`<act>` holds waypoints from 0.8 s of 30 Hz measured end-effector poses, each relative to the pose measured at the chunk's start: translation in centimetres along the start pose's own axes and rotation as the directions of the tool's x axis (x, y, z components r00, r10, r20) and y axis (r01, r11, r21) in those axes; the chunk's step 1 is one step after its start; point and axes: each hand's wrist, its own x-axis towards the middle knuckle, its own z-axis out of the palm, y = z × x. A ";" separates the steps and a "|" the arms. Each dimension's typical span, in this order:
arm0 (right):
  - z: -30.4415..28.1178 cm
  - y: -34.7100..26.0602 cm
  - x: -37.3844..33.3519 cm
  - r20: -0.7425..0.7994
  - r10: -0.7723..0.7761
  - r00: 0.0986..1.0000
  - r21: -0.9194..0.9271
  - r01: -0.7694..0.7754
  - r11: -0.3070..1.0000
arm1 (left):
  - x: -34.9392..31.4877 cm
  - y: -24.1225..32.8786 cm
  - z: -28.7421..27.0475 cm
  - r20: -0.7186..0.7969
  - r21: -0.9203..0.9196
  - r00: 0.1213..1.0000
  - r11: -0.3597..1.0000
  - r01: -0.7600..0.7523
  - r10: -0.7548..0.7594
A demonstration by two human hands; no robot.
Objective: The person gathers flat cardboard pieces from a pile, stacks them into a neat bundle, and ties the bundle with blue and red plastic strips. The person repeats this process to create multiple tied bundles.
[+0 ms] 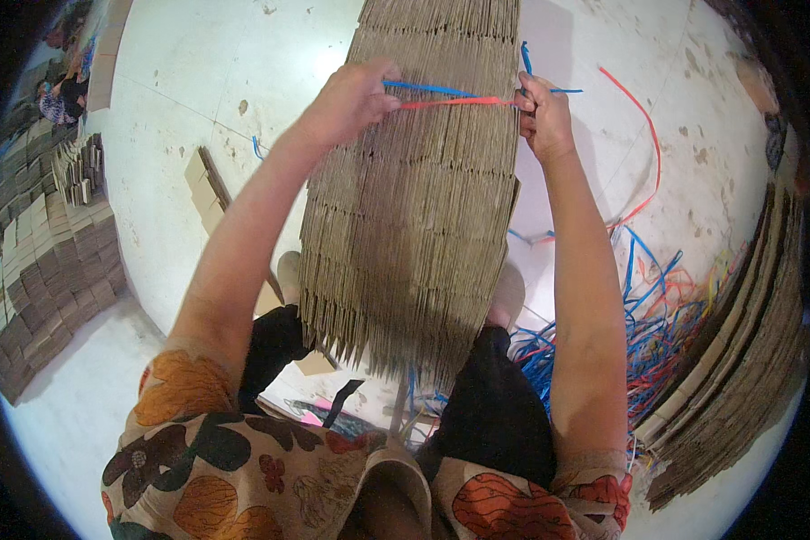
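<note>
A long stack of folded brown cardboard pieces [405, 216] runs away from me between my legs, with its edges facing up. Across its far part lie a blue plastic strap [432, 88] and a red plastic strap [450, 102], close together. My left hand [355, 99] is closed over the stack's left side, with the left ends of both straps at its fingers. At the right side, my right hand [545, 112] pinches the straps; the red one trails off to the right in a curve. Short blue ends stick out above and beside the right fingers.
A tangled heap of blue and red straps [576, 355] lies on the floor at my right. Beyond it curves a row of stacked cardboard [738, 360]. More cardboard stacks [54, 279] stand far left, near a person [63, 99]. Loose cardboard [207, 189] lies left of my stack.
</note>
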 end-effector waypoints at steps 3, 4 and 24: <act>-0.1 0.0 0.0 0.018 -0.009 1.000 0.014 0.008 1.000 | 2.2 -0.9 -1.5 0.318 -0.042 0.948 0.999 0.018 -0.004; 0.1 0.0 0.1 0.024 -0.007 1.000 0.014 0.007 1.000 | 2.9 -1.1 -2.0 0.287 0.111 0.931 0.958 -0.266 0.225; 0.3 0.3 -0.3 -0.021 -0.021 1.000 0.040 0.022 0.999 | 4.3 3.6 -3.6 0.313 0.469 0.859 0.720 -0.511 0.406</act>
